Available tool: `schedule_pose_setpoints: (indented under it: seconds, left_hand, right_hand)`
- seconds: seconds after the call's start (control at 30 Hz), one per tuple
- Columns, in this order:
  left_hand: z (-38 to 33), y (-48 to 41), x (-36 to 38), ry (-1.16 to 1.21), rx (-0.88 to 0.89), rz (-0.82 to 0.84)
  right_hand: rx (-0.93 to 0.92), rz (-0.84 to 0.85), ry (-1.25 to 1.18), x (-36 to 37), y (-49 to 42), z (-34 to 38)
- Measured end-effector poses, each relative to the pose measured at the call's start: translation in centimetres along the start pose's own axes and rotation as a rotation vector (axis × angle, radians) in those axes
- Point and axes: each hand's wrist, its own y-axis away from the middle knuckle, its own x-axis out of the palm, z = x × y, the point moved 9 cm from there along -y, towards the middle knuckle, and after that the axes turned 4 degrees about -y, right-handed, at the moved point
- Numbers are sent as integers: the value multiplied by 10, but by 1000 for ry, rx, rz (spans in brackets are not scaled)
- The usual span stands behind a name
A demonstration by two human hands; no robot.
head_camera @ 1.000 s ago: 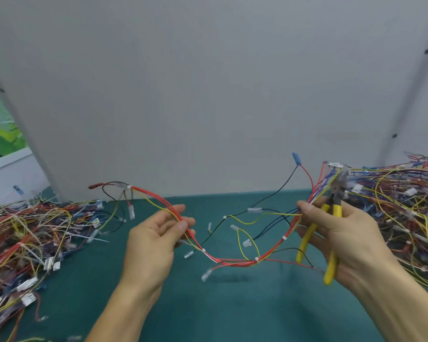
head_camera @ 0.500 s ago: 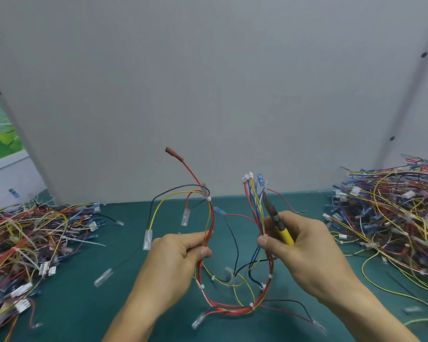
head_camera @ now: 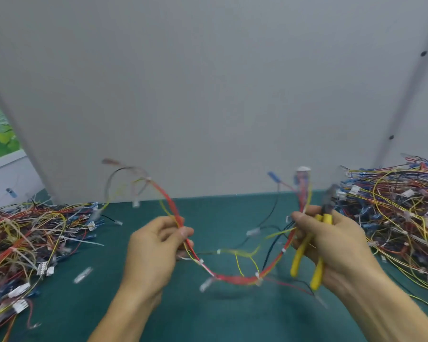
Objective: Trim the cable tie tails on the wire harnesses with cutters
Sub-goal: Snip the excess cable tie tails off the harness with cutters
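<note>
Yellow-handled cutters [head_camera: 318, 275]; harness [head_camera: 232, 278] seemingly mostly red; teal table [head_camera: 232, 322].

The harness [head_camera: 232, 278], a red bundle with yellow, black and blue strands, sags in a U above the green bench, blurred. Its 9 o'clock end is pinched in the left hand [head_camera: 153, 248], and its 3 o'clock end in the right hand [head_camera: 336, 248]. Small white cable ties [head_camera: 257, 276] ring it at intervals. The yellow-handled cutters [head_camera: 302, 250] lie in the right palm, with the dark head toward 12 o'clock. Tangled harness piles lie at 9 o'clock [head_camera: 22, 233] and 3 o'clock [head_camera: 393, 213].
</note>
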Motion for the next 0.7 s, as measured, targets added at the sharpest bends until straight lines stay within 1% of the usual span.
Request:
schedule_pose_setpoints:
  seconds: [0.03, 0.1, 0.17, 0.27, 0.37, 0.47, 0.57, 0.7]
  left_hand:
    - [6, -2, -7, 107, -60, -53]
    - [18, -7, -15, 273, -169, -111]
    - [27, -9, -16, 381, -238, -124]
    - [33, -9, -12, 430, -267, -123]
    - [35, -10, -9, 462, -275, -104]
    - [37, -9, -5, 459, -304, -75]
    - [38, -5, 3, 389, -321, -10]
    - [37, 5, 10, 253, -319, 69]
  right_hand:
    - [67, -35, -121, -6, -3, -4]
    - [137, -71, -248, -14, -8, -6]
    - [162, -74, -291, -16, -10, -8]
    - [150, -61, -316, -16, -11, -8]
    - [67, -43, -325, -14, -9, 5]
    - [-94, -12, -379, -11, -4, 30]
    - [-252, 19, -342, -4, 5, 63]
    - [-363, 68, -340, 15, 9, 112]
